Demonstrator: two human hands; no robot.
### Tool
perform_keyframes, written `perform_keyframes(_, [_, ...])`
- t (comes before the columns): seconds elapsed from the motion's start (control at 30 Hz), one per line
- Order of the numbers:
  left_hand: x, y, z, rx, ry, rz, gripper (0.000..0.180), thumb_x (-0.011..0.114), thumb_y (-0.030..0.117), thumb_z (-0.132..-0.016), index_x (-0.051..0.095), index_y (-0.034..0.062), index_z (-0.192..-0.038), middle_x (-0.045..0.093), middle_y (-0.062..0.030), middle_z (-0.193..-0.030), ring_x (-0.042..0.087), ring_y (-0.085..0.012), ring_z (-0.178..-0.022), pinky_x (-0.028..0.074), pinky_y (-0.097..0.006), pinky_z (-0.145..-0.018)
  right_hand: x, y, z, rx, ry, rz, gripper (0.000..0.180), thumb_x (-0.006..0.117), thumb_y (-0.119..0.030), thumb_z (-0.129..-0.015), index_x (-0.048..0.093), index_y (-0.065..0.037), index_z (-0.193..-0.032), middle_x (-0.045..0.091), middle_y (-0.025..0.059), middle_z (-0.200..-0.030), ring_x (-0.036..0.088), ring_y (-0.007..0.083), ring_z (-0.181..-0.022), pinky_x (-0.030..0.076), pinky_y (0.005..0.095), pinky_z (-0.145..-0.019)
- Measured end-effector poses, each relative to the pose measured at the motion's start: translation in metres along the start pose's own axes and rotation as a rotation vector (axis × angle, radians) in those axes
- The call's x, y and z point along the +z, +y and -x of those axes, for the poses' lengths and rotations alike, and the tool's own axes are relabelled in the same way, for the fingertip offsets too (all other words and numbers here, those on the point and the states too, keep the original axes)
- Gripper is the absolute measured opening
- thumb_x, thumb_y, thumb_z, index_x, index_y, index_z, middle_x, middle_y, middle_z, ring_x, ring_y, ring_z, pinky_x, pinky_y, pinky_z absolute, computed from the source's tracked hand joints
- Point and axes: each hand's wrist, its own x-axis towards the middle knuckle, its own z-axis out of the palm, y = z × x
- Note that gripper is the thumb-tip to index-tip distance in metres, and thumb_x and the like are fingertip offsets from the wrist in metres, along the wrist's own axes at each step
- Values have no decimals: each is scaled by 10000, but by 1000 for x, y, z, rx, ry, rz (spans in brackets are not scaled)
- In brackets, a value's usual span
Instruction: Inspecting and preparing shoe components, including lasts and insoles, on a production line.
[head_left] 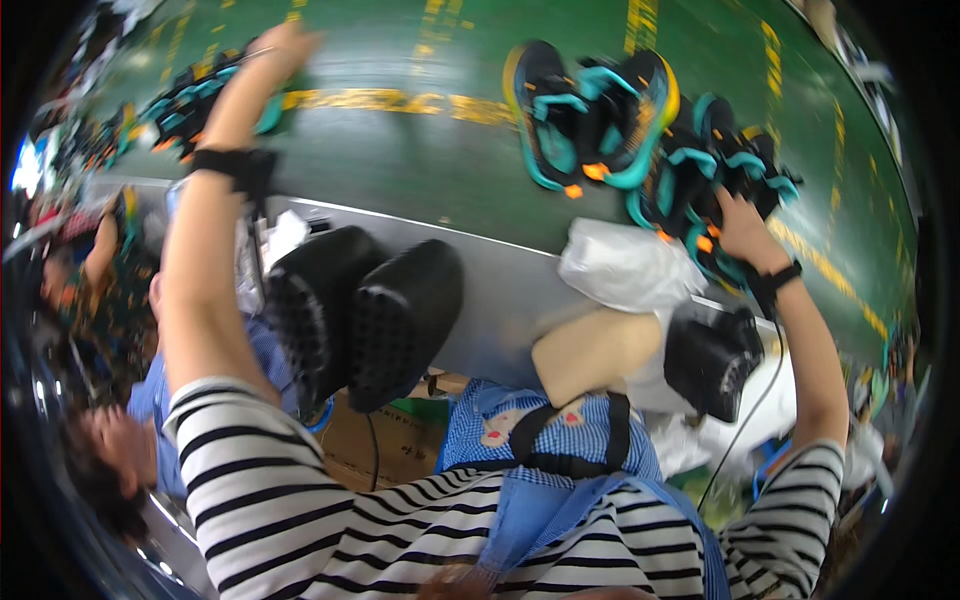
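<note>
My left hand [288, 45] reaches far out over the green surface, past a row of black-and-teal sneakers [195, 105]. Motion smears its fingers, and I see nothing certain in it. At the right, my right hand [752, 238] is against a cluster of similar sneakers [690, 165] with orange tabs. One finger stretches onto a shoe; the others are partly hidden, so a grip cannot be made out. Between my hands, farther out, a pair of black, teal and yellow sneakers [590, 120] stands side by side. Both wrists wear black bands.
Two black studded blocks [385, 320] stand at the near metal edge [490, 250]. Right of them are a white plastic-wrapped bundle [630, 265], a beige block [597, 352] and another black block [712, 360]. A cable hangs from my right wrist. Another person [105, 450] is close on the left.
</note>
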Motion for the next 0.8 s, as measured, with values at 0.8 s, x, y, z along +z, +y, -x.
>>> perform_keyframes(0.8, [-7, 241, 163, 1195, -160, 221, 453, 634, 165, -779, 534, 72, -1211, 565, -162, -1166, 560, -338, -1023, 456, -390, -896, -12, -3, -12, 14, -161, -2, 412, 533, -57, -753, 460, -18, -1157, 557, 288, -1022, 539, 435, -983, 433, 466, -857])
